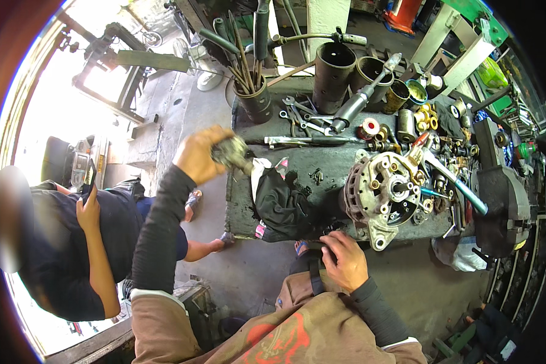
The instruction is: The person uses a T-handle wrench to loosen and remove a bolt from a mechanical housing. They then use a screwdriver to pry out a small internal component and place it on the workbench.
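Observation:
My left hand (201,156) is raised over the left end of the bench, its fingers wrapped round a grimy grey, rounded metal part (230,151) with a short stub pointing down right. Motion blur hides the part's details. Just right of it a black cloth (280,205) with white and pink patches lies crumpled on the dark workbench (327,162). My right hand (347,262) rests by the bench's front edge, thumb and fingers apart, with nothing visible in it. Beyond that hand stands an opened alternator housing (379,193), its round inside facing up.
Along the back stand a can of tools (253,103), dark metal cylinders (333,76) and several wrenches (303,115). Small parts and a blue-handled hammer (458,182) crowd the right side, near a bench vise (503,200). Another person (112,236) holding a phone is at left.

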A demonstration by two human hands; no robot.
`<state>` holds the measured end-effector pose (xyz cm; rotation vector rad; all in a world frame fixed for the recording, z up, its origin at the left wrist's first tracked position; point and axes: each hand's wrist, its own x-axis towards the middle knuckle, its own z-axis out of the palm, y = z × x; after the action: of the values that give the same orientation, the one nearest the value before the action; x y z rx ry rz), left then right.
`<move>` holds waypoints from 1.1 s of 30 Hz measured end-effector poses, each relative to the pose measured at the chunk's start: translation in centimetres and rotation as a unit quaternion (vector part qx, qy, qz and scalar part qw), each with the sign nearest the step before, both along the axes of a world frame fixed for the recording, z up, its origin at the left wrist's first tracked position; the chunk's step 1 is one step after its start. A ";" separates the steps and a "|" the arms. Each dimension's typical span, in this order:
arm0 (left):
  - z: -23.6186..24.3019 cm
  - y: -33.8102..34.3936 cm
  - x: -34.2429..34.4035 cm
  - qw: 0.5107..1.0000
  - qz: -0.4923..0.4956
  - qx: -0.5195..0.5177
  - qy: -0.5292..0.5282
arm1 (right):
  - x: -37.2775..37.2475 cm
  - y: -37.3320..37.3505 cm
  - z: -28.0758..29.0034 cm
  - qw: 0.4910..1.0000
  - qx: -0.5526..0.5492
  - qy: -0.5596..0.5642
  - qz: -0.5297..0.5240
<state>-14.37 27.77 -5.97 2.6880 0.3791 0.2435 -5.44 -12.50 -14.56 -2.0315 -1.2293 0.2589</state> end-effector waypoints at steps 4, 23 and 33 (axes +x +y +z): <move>-4.1 -7.8 -0.8 0.996 -0.070 -0.052 0.026 | 0.0 -0.5 0.5 0.999 -0.013 0.022 -0.025; -11.4 -12.0 0.1 0.996 -0.026 -0.042 0.080 | 2.8 -7.1 1.7 0.959 -0.058 0.247 -0.123; -8.1 -15.9 4.8 0.995 0.018 -0.095 0.007 | 6.0 -10.5 2.1 0.600 0.267 0.735 -0.171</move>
<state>-9.57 11.84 -14.10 2.4988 0.4314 0.1894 0.53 -23.01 -12.45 -0.8232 0.1955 0.9669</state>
